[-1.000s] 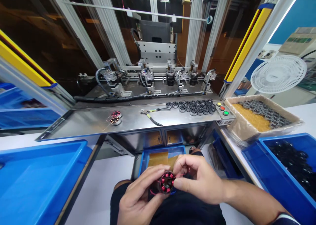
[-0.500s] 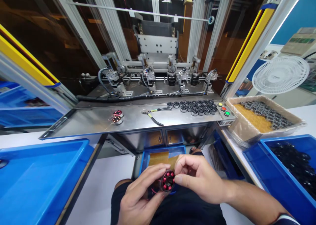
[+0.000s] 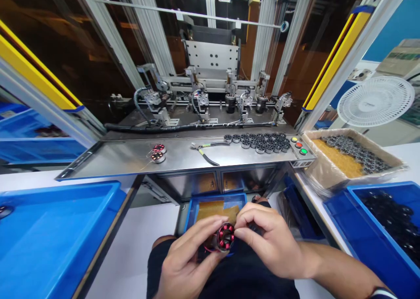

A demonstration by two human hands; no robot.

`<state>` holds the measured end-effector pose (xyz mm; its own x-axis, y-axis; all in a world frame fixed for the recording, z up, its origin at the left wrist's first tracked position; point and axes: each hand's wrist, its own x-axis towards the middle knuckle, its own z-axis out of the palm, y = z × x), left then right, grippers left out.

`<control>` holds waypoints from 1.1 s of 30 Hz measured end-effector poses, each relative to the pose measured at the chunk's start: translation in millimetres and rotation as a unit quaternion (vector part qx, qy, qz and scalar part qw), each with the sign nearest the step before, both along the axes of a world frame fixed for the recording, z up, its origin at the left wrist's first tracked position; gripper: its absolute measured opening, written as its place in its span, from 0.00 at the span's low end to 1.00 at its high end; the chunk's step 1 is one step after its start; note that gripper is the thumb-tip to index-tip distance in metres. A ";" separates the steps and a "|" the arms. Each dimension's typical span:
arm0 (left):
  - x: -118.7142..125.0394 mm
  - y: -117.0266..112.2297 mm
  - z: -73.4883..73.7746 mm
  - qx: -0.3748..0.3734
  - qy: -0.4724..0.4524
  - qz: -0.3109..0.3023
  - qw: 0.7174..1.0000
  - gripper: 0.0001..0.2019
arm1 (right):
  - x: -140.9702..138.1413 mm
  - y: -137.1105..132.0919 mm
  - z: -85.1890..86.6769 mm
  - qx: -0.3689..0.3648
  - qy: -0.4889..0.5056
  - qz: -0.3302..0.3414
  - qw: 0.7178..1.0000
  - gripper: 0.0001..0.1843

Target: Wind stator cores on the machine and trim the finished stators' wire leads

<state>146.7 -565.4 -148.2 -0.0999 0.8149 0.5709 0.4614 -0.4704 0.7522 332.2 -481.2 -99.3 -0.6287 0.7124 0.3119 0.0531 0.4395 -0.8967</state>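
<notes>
My left hand [image 3: 193, 251] holds a motor stator [image 3: 225, 237] wound with red wire, the fingers above it and the thumb below. Its open face with the red coils points toward my right. My right hand [image 3: 271, 237] is closed in a pinch, thumb against forefinger, at the stator's right rim. What lies between those fingertips, perhaps a thin wire end, is too small to make out. Both hands are above my lap. On the metal ledge [image 3: 114, 159] ahead lie two wound stators [image 3: 158, 157] and a pair of cutting pliers [image 3: 206, 150] with black and yellow-green handles.
Black unwound stators [image 3: 267, 142] stand grouped on the ledge beside a button box [image 3: 300, 152]. Behind is a winding machine [image 3: 213, 102]. A lined carton [image 3: 341, 159], a blue bin of black parts [image 3: 390, 220] and a fan [image 3: 376, 101] are right; a blue tray [image 3: 59, 237] is left.
The stator has turned slightly in my left hand and sits a little higher and farther right. My right fingertips have drawn together into a tighter pinch by its rim. The whole view has shifted slightly.
</notes>
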 end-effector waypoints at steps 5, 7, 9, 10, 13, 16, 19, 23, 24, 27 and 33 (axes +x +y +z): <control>-3.0 0.5 1.8 -0.015 0.014 -0.011 1.000 0.22 | 0.5 -1.6 -4.5 0.085 -0.001 0.012 0.996 0.06; -3.6 0.8 1.7 -0.019 0.015 -0.019 1.000 0.22 | -0.6 -0.7 -6.0 0.090 -0.004 0.016 0.996 0.06; -2.5 0.7 -0.1 -0.024 0.008 -0.019 0.999 0.22 | -2.2 0.6 -6.9 0.060 -0.005 0.013 0.998 0.06; -1.2 0.4 -1.4 -0.031 -0.007 -0.017 0.999 0.22 | -3.1 1.2 -7.4 0.033 -0.006 0.008 0.999 0.06; 5.7 -0.8 -4.4 -0.041 -0.117 -0.019 0.992 0.24 | -6.3 2.3 -11.1 -0.105 0.007 -0.002 0.994 0.07; 12.6 0.5 -1.9 0.000 -0.193 -0.033 0.981 0.21 | -10.2 2.2 -19.2 -0.291 0.062 0.029 0.954 0.10; 14.0 5.2 5.9 0.066 -0.129 -0.029 0.989 0.17 | -14.6 0.9 -27.6 -0.414 0.120 0.051 0.901 0.14; 9.2 10.1 15.5 0.126 -0.023 0.003 0.992 0.14 | -19.2 -2.6 -29.8 -0.477 0.167 0.052 0.861 0.16; 7.8 10.5 17.0 0.139 -0.005 0.012 0.990 0.14 | -20.0 -3.6 -28.9 -0.482 0.169 0.049 0.858 0.16; 3.6 9.7 20.3 0.172 0.045 0.020 0.984 0.12 | -21.5 -6.1 -26.0 -0.485 0.165 0.036 0.858 0.15; -4.8 7.4 26.4 0.182 0.118 0.034 0.976 0.08 | -20.4 -7.6 -29.2 -0.448 0.174 0.054 0.875 0.09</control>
